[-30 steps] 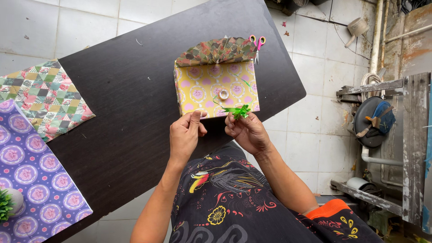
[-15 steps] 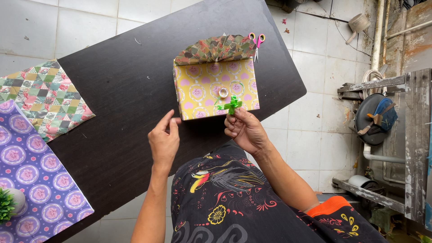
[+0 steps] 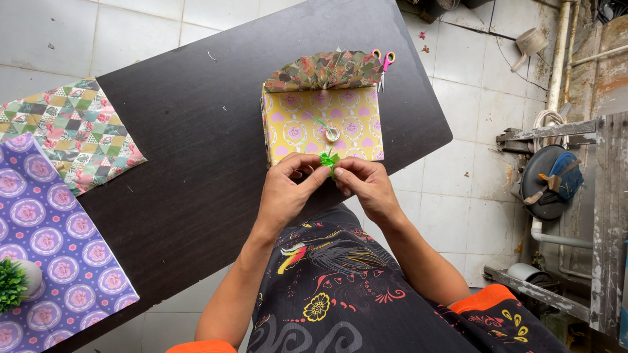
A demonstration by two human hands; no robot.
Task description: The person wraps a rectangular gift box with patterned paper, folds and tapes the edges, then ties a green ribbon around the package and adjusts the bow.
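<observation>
Seen from above, a dark brown wooden surface (image 3: 196,150) stands on a white tiled floor (image 3: 458,170). At its near edge, both hands meet over a small bright green ribbon bow (image 3: 328,159). The left hand (image 3: 288,189) and the right hand (image 3: 367,186) each pinch the bow between thumb and fingertips, fingers curled closed around it. The bow hovers just over the near edge of a flat package wrapped in yellow paper with pink rose circles (image 3: 320,124). A small roll of clear tape (image 3: 332,134) rests on the package, just beyond the bow. A pleated fan of dark floral paper (image 3: 330,70) crowns the package's far edge, with pink-handled scissors (image 3: 383,62) beside it. Well apart to the left lie a sheet of multicoloured patchwork-print paper (image 3: 72,134) and a purple sheet with pink rose circles (image 3: 52,248), which carries a small green plant in a pale pot (image 3: 16,282).
</observation>
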